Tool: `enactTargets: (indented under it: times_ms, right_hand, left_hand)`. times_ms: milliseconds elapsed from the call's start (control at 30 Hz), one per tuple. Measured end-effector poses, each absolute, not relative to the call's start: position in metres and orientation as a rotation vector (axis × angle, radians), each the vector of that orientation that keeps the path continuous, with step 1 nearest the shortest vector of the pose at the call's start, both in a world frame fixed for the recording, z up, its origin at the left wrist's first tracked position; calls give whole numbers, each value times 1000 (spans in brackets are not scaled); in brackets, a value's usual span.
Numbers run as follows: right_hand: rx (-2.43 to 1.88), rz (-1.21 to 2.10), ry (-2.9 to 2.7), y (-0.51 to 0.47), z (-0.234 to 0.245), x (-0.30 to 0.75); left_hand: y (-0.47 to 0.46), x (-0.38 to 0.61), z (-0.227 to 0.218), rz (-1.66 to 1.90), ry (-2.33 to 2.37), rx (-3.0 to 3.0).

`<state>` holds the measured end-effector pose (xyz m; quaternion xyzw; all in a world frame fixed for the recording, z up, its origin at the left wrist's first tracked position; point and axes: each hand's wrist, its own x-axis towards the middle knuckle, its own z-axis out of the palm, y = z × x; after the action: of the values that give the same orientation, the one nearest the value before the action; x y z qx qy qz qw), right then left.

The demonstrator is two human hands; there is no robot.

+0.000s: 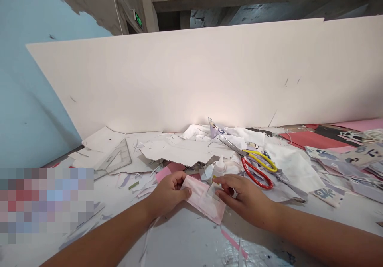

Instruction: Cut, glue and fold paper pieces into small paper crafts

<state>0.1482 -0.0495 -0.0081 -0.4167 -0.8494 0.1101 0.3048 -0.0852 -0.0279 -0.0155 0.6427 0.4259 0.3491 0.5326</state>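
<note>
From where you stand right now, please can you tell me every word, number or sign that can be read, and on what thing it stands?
Nothing can be read for certain.
Green lit sign high on the wall: its text is too small and blurred to read.
Clear plastic set square: its scale marks and any numbers are too small to read.
White squeeze bottle: no readable label.
</note>
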Motion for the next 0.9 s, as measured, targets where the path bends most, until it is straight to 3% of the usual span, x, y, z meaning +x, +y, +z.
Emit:
enactTargets:
  times_ms: [900]
  right_hand:
    - [-1196,838,-1976,-49,-10,140]
  left_hand:
    - [-31,-80,-12,845,1030,1440]
